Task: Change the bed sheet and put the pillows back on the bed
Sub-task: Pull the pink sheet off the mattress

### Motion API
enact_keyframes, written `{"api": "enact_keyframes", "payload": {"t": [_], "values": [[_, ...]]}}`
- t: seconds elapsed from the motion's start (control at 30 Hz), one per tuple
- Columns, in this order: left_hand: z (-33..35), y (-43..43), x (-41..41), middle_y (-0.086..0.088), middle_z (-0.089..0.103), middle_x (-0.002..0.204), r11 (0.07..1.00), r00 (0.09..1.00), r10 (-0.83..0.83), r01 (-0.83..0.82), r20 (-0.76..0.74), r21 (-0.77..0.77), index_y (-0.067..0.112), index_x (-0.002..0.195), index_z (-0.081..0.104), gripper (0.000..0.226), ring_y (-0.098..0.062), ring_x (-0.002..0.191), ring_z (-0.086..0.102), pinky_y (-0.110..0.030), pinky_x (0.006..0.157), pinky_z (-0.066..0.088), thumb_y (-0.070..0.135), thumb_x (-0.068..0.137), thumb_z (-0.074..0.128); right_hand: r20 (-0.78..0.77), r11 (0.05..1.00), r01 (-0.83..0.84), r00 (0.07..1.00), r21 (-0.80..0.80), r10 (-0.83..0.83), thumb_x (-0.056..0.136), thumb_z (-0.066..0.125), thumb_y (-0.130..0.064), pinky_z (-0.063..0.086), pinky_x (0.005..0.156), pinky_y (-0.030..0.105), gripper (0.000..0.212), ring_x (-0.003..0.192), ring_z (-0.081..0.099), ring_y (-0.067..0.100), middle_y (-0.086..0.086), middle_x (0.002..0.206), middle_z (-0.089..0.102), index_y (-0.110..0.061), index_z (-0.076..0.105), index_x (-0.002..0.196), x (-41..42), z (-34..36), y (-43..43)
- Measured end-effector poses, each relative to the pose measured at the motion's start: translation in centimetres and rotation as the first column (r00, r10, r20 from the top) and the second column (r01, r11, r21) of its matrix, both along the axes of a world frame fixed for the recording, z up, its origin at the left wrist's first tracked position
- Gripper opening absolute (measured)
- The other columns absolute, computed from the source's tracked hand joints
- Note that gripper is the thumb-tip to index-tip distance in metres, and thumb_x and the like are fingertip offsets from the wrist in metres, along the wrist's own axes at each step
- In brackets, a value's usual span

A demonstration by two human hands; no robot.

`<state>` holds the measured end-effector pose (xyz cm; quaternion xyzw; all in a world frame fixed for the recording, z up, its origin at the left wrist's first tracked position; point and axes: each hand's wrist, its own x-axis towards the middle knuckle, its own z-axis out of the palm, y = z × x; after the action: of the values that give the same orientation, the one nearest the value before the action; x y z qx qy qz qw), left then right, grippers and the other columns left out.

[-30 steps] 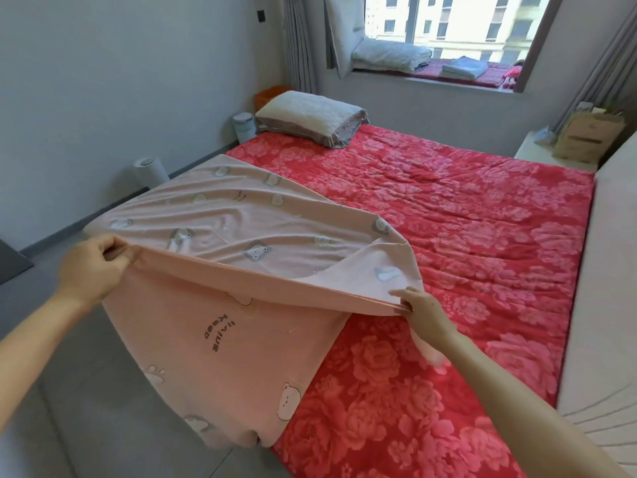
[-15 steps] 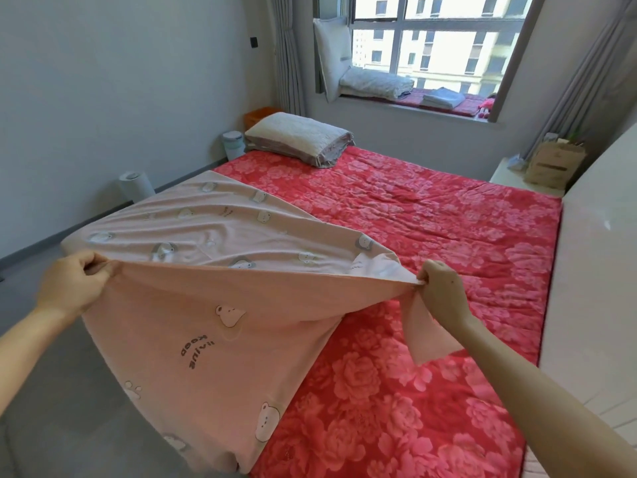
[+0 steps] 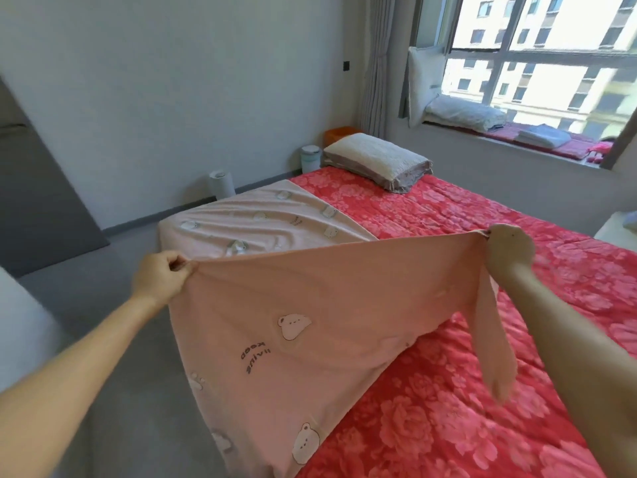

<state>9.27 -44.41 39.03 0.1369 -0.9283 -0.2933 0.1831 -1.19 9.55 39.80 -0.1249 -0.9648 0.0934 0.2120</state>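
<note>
Gripping the pale pink bear-printed cotton sheet [image 3: 310, 305], the left hand [image 3: 162, 279] and right hand [image 3: 510, 251] are pinching its edge above the red floral bed [image 3: 482, 391].

Soft matt pink cloth sheet [image 3: 310, 305], quilted red floral bedcover [image 3: 482, 408], nubbly white pillow [image 3: 377, 157]

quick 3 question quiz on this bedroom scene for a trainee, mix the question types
1. True or false: the left hand and the right hand both grip the pink sheet.
2. The pillow lies: A) on the far corner of the red cover; B) under the pink sheet; C) on the floor.
3. Fill in: the red cover's pattern is ___.

Key: 1 true; 2 A; 3 floral.
</note>
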Motion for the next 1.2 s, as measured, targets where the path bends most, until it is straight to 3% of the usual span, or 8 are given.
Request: {"api": "enact_keyframes", "payload": {"t": [0.13,0.27,0.4,0.5,0.6,0.8,1.0,1.2], "values": [[-1.1,-3.5,-0.8,-0.004,0.066,0.074,0.983,0.983,0.185,-0.185,-0.001,0.018,0.010,0.078,0.069,0.018,-0.023,0.072,0.058,-0.027,0.053,0.034,0.024,0.089,0.064,0.034,0.999,-0.012,0.999,-0.038,0.013,0.087,0.049,0.004,0.047,0.068,0.038,0.019,0.089,0.064,0.041,0.029,0.092,0.066,0.009,0.067,0.090,-6.3,1.2,-6.7],[-2.6,-9.1,-3.3,-0.005,0.067,0.079,0.945,0.947,0.320,-0.319,-0.002,0.071,0.011,0.079,0.067,0.017,-0.024,0.074,0.057,-0.028,0.060,0.037,0.021,0.090,0.061,0.017,0.961,-0.012,1.000,-0.277,0.018,0.085,0.051,0.002,0.049,0.079,0.044,0.018,0.094,0.062,0.044,0.031,0.096,0.065,0.010,0.067,0.091,-11.2,0.3,-15.2],[-2.5,-16.4,-8.0,-0.005,0.065,0.079,0.945,0.944,0.323,-0.319,-0.061,0.072,0.012,0.079,0.065,0.016,-0.026,0.076,0.058,-0.031,0.062,0.040,0.020,0.092,0.058,-0.047,0.802,0.025,0.997,-0.596,-0.066,0.084,0.051,0.001,0.046,0.092,0.039,0.030,0.105,0.060,0.039,0.025,0.111,0.065,-0.001,0.068,0.109,-16.5,0.3,-23.2],[-1.6,-22.5,-13.1,-0.004,0.065,0.080,0.956,0.950,0.292,-0.292,-0.107,0.020,0.012,0.083,0.065,0.016,-0.027,0.076,0.058,-0.032,0.062,0.042,0.020,0.093,0.055,-0.154,0.713,-0.024,0.981,-0.701,-0.118,0.082,0.051,0.000,0.046,0.091,0.034,0.035,0.105,0.062,0.035,0.020,0.110,0.068,-0.006,0.070,0.111,-20.9,0.8,-28.9],[-0.4,-28.7,-18.1,-0.004,0.065,0.079,0.959,0.954,0.276,-0.281,-0.118,-0.031,0.013,0.082,0.063,0.016,-0.028,0.075,0.057,-0.033,0.062,0.041,0.017,0.093,0.051,-0.235,0.682,-0.077,0.961,-0.727,-0.142,0.083,0.050,-0.004,0.046,0.083,0.031,0.033,0.103,0.063,0.035,0.019,0.107,0.069,-0.007,0.071,0.108,-25.3,1.5,-34.6],[1.0,-38.8,-28.1,-0.007,0.062,0.081,0.956,0.951,0.287,-0.292,-0.112,-0.035,0.010,0.087,0.065,0.016,-0.027,0.076,0.052,-0.031,0.065,0.035,0.016,0.093,0.051,-0.281,0.618,-0.124,0.946,-0.777,-0.163,0.085,0.047,-0.002,0.046,0.089,0.029,0.034,0.104,0.063,0.031,0.015,0.109,0.069,-0.008,0.071,0.107,-32.9,2.1,-44.5],[-0.1,-46.9,-40.5,-0.005,0.060,0.079,0.971,0.966,0.235,-0.240,-0.105,-0.028,0.012,0.084,0.064,0.016,-0.026,0.073,0.050,-0.030,0.063,0.034,0.021,0.092,0.054,-0.302,0.670,-0.115,0.938,-0.733,-0.170,0.085,0.046,-0.002,0.042,0.085,0.023,0.034,0.105,0.062,0.030,0.015,0.110,0.069,-0.007,0.071,0.107,-42.3,2.1,-51.1],[-5.7,-54.1,-52.3,-0.006,0.064,0.077,0.971,0.970,0.237,-0.239,0.058,0.017,0.015,0.077,0.063,0.017,-0.030,0.076,0.058,-0.030,0.064,0.040,0.023,0.090,0.057,-0.219,0.693,-0.047,0.962,-0.719,-0.162,0.084,0.045,0.001,0.039,0.081,0.020,0.037,0.106,0.061,0.028,0.011,0.111,0.069,-0.010,0.072,0.106,-54.9,-0.3,-58.8]]}}
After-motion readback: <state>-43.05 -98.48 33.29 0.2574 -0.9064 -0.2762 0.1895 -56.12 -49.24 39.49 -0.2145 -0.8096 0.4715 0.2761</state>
